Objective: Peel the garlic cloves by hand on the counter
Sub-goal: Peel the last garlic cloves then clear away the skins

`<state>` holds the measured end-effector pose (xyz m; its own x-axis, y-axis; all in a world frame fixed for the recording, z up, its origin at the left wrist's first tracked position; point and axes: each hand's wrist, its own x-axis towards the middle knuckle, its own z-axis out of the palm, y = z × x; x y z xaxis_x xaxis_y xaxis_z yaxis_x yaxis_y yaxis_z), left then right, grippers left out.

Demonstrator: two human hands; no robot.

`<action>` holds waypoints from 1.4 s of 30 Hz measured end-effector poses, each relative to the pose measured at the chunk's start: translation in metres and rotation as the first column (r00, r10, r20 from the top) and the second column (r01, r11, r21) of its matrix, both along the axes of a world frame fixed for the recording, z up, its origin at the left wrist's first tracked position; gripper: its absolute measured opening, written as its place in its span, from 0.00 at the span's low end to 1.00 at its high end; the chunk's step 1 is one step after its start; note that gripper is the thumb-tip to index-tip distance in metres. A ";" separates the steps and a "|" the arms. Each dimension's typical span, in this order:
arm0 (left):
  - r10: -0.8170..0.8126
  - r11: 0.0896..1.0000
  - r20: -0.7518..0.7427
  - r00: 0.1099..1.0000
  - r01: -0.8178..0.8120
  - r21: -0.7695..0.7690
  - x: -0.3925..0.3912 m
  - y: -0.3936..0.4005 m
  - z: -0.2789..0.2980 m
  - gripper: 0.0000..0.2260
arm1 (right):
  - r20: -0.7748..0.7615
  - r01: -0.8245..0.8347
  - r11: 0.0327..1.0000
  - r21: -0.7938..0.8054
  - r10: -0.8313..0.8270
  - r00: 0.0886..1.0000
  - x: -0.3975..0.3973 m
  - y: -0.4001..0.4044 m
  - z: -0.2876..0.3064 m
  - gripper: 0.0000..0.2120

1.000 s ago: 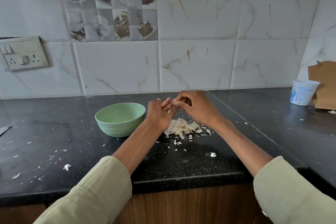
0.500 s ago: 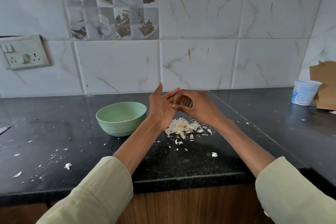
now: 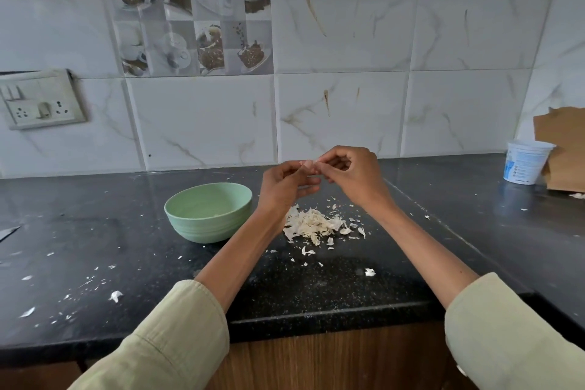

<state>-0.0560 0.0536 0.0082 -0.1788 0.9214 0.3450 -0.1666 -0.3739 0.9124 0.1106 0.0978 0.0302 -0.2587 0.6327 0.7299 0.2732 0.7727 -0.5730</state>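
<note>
So a second ago the left hand [image 3: 285, 187] was open, palm up, with the right hand's [image 3: 354, 179] fingertips picking at it near the centre of the frame. Half a second ago the left thumb stuck straight up. Now both hands have lifted a bit and curl together, pinching a small pale garlic clove [image 3: 308, 164] between their fingertips.
</note>
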 end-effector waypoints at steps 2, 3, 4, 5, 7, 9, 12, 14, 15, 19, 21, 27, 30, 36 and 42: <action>0.066 0.997 -0.050 0.997 -0.063 0.051 -0.001 -0.004 0.001 0.11 | -0.046 -0.029 0.997 -0.069 0.026 0.999 0.002 0.000 0.001 0.04; 0.101 0.993 -0.070 0.992 -0.096 0.073 -0.001 -0.004 0.002 0.10 | -0.053 -0.040 0.995 -0.088 0.036 0.998 0.001 0.000 0.001 0.05; 0.140 0.987 -0.095 0.985 -0.132 0.094 -0.002 -0.004 0.002 0.09 | -0.055 -0.053 0.994 -0.100 0.047 0.997 0.001 -0.001 0.001 0.04; 0.178 0.980 -0.126 0.976 -0.163 0.117 -0.002 -0.004 0.002 0.08 | -0.060 -0.066 0.992 -0.105 0.060 0.996 0.000 -0.002 0.002 0.04; 0.233 0.966 -0.185 0.955 -0.206 0.157 -0.002 -0.005 0.003 0.08 | -0.062 -0.069 0.993 -0.099 0.063 0.996 0.000 -0.002 0.003 0.03; 0.278 0.952 -0.229 0.933 -0.237 0.193 0.000 -0.008 0.004 0.07 | -0.036 -0.035 0.997 -0.071 0.032 0.999 0.001 -0.003 0.003 0.02; 0.320 0.938 -0.280 0.905 -0.261 0.227 0.001 -0.009 0.004 0.06 | 0.016 0.025 1.000 -0.015 -0.024 1.000 0.001 -0.002 0.002 0.02; 0.337 0.933 -0.307 0.890 -0.272 0.236 0.001 -0.009 0.004 0.06 | 0.048 0.051 0.999 0.007 -0.051 0.998 0.001 -0.002 0.001 0.03; 0.345 0.930 -0.319 0.883 -0.276 0.241 0.000 -0.009 0.005 0.06 | 0.060 0.061 0.998 0.017 -0.062 0.996 0.001 -0.002 0.001 0.03; 0.367 0.922 -0.339 0.866 -0.290 0.257 0.002 -0.011 0.005 0.06 | 0.077 0.080 0.996 0.032 -0.082 0.994 0.001 -0.003 0.001 0.03; 0.361 0.925 -0.345 0.866 -0.284 0.254 0.002 -0.011 0.005 0.06 | 0.088 0.088 0.995 0.040 -0.091 0.992 0.001 -0.004 0.001 0.03; 0.297 0.944 -0.333 0.895 -0.222 0.245 0.002 -0.012 0.006 0.06 | 0.087 0.077 0.997 0.030 -0.079 0.993 0.003 -0.004 0.001 0.05; 0.247 0.956 -0.306 0.919 -0.179 0.233 0.001 -0.012 0.006 0.05 | 0.053 0.052 0.999 -0.002 -0.052 0.997 0.003 -0.005 0.003 0.05; 0.181 0.967 -0.296 0.938 -0.116 0.225 0.004 -0.009 0.003 0.05 | 0.033 0.085 0.996 -0.032 -0.084 0.996 0.002 -0.002 0.002 0.05; 0.093 0.985 -0.162 0.983 -0.067 0.158 0.005 -0.009 0.003 0.07 | 0.028 0.123 0.992 -0.030 -0.122 0.992 -0.002 0.001 0.001 0.06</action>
